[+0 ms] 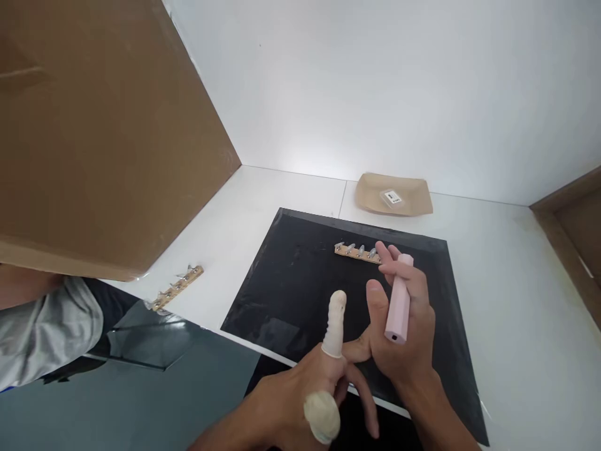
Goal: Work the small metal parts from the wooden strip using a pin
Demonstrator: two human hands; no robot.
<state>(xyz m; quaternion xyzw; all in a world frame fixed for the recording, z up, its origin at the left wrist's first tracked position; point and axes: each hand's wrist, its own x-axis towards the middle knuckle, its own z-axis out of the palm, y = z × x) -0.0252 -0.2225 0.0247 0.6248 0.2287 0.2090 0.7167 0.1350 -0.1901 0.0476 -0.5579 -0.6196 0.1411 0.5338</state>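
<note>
A pink six-sided stick [400, 307] with a small dark port in its near end rests across my right hand [417, 351], held between the fingers. The thumb of that hand stands apart from it. Close beside, my left hand [312, 382] has its fingers spread, with pale finger cots on two of them; it appears to touch the right hand. Beyond the right fingertips, a wooden strip [357, 253] carrying a row of clear, nail-shaped tips on metal studs lies on a black mat [300, 269]. The fingertips hide that strip's right end.
A second strip with clear tips [176, 289] lies at the white table's [225, 238] left edge. At the back stands a cardboard tray [416, 197] holding a small labelled packet [392, 198]. A brown panel [107, 138] borders the left; another person's grey sleeve [70, 332] shows below it.
</note>
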